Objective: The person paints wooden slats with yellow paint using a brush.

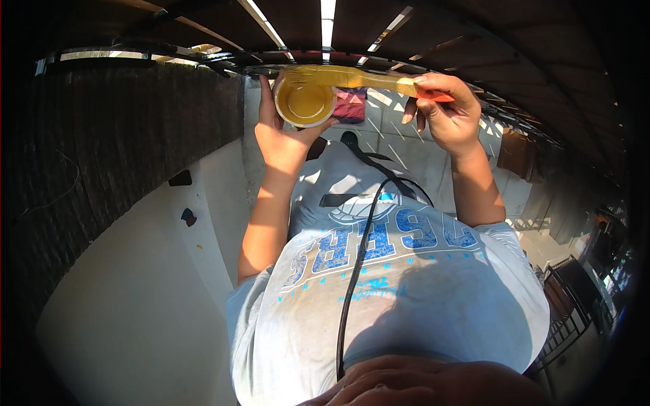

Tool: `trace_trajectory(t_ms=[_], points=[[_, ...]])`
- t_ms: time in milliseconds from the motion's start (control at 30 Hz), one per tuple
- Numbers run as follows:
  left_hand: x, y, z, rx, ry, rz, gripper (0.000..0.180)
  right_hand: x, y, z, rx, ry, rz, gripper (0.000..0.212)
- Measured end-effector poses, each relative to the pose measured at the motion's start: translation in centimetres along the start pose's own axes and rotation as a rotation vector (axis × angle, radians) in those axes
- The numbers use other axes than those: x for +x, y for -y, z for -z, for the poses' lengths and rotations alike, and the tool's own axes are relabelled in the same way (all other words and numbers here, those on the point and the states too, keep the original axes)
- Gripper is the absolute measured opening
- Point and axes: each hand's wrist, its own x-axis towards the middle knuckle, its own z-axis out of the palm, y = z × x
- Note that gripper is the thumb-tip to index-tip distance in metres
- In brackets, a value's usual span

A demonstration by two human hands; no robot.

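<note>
My left hand [281,143] is raised at the upper middle, its thumb and fingers wrapped around a small round white cup [313,125]. Mustard-yellow liquid [305,101], which looks like paint or varnish, lies inside it. In my right hand [452,116], a paintbrush [365,79] is pinched near its orange-red handle end. The brush lies almost level, pointing left, and its yellow-coated bristles [305,74] extend over the far rim of the cup. Whether the bristles touch that rim, I cannot tell.
Dark slats [433,40] with bright gaps run across the top. A dark panelled wall [128,142] stands left, above a pale wall [135,298]. On the floor are a red-pink cloth [350,108] and a brown box [516,152]. A black cable [359,264] hangs down my shirt.
</note>
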Motion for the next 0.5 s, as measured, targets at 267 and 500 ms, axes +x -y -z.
trace_trajectory(t_ms=[267, 500], points=[[1.0, -1.1, 0.8, -0.223, -0.065, 0.016, 0.126, 3.3, -1.8, -1.9, 0.18, -0.226, 0.219, 0.045], [2.4, 1.4, 5.3, -0.143, -0.027, -0.016, 0.127, 6.9, -5.5, -4.5, -0.056, -0.481, 0.113, 0.041]])
